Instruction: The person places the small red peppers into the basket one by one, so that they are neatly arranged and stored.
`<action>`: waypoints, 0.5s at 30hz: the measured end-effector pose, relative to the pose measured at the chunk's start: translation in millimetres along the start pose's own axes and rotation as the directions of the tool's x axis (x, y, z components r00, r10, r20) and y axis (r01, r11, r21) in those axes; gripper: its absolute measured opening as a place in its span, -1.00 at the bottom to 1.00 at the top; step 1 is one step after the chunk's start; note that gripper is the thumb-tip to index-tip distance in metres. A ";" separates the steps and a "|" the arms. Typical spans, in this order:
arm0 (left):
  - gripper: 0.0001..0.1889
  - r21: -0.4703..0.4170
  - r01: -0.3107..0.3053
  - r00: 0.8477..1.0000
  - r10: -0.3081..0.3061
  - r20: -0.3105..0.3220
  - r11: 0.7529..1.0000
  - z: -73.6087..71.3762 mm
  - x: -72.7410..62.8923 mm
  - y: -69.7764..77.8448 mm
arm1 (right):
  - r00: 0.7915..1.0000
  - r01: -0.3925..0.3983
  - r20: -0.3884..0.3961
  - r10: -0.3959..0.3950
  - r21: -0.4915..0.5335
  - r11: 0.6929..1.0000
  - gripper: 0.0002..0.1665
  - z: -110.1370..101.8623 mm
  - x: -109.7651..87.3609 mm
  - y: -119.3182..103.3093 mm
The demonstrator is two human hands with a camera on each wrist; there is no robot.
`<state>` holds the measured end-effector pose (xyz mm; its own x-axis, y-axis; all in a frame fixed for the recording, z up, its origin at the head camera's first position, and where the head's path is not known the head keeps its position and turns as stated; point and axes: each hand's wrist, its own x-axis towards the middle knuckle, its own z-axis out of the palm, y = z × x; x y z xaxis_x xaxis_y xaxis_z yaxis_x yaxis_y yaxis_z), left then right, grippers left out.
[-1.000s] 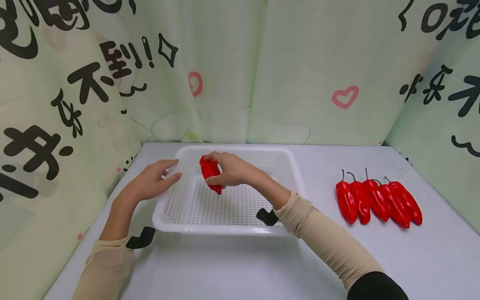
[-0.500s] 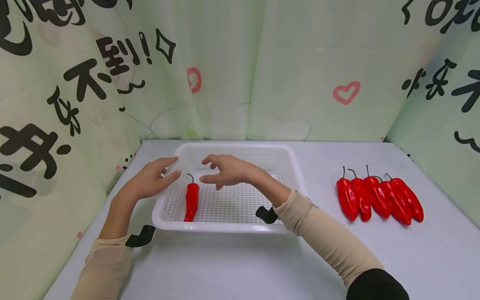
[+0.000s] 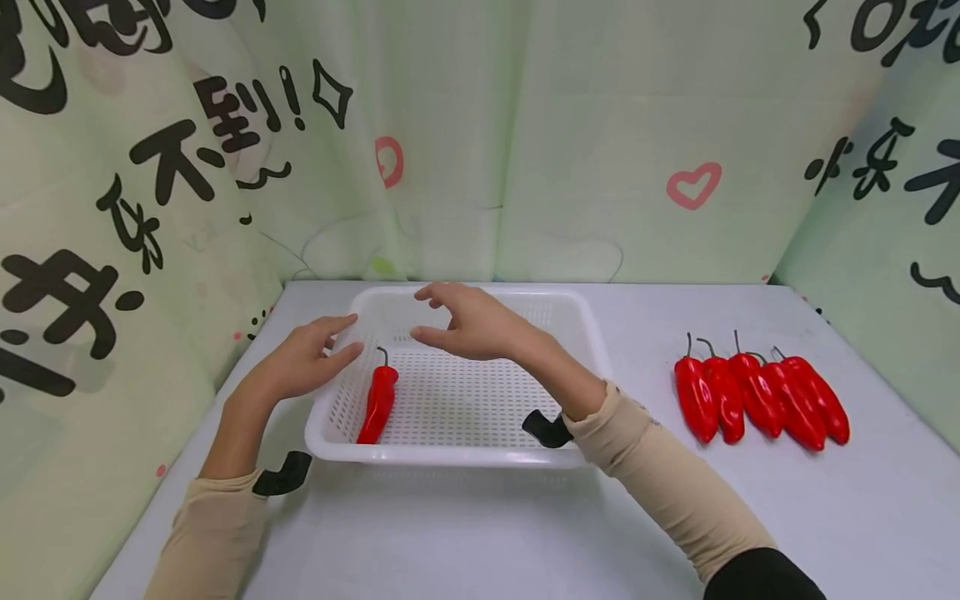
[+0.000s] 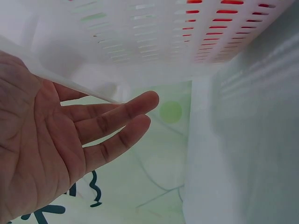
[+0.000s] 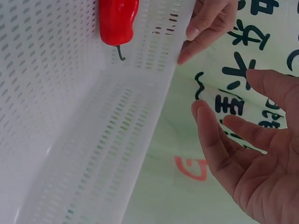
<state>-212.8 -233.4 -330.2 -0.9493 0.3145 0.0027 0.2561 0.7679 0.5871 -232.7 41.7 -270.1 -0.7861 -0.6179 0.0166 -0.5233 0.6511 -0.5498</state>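
Observation:
A white perforated plastic basket point(image 3: 480, 456) stands on the table. One red chili pepper point(image 3: 378, 404) with a thin dark stem lies inside it at the left, stem toward the back. My left hand point(image 3: 303, 362) is at the basket's left rim, thumb and index finger extended over the edge; the left wrist view shows its other fingers point(image 4: 133, 108) loosely extended outside the wall. Above the back part of the basket hovers my right hand point(image 3: 480, 323), holding nothing, its fingers spread and slightly bent. The right wrist view shows a gap between its thumb and fingers.
To the right of the basket, several red chili peppers point(image 3: 757, 400) lie side by side on the white table point(image 3: 480, 533), stems toward the back. A pale green curtain point(image 3: 600, 167) with black lettering and pink hearts surrounds the table at the back and sides.
My right hand has let go of the chili pepper, which now lies in the basket with its lower end tilted left. The right hand has then risen slightly. The left hand stays at the rim.

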 end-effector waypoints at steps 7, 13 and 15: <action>-0.33 -0.007 -0.017 1.000 0.017 -0.008 1.000 -0.7 0.4 -0.3 | 0.992 0.023 -0.124 -0.018 0.044 0.999 -0.31 -22.2 -21.3 -5.7; -0.32 -0.008 -0.017 1.000 0.017 -0.010 1.000 -0.1 0.4 -1.3 | 0.973 0.080 -0.223 -0.065 0.060 0.995 -0.34 -37.7 -41.6 -7.5; -0.32 -0.004 -0.016 1.000 0.016 -0.011 1.000 0.2 0.0 -1.6 | 0.965 0.096 -0.249 -0.077 0.066 0.993 -0.34 -41.4 -49.1 -7.3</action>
<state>-213.2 -234.6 -331.3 -0.9470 0.3206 0.0216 0.2709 0.7602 0.5905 -203.9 85.6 -232.4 -0.8008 -0.5363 0.2665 -0.5735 0.5586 -0.5993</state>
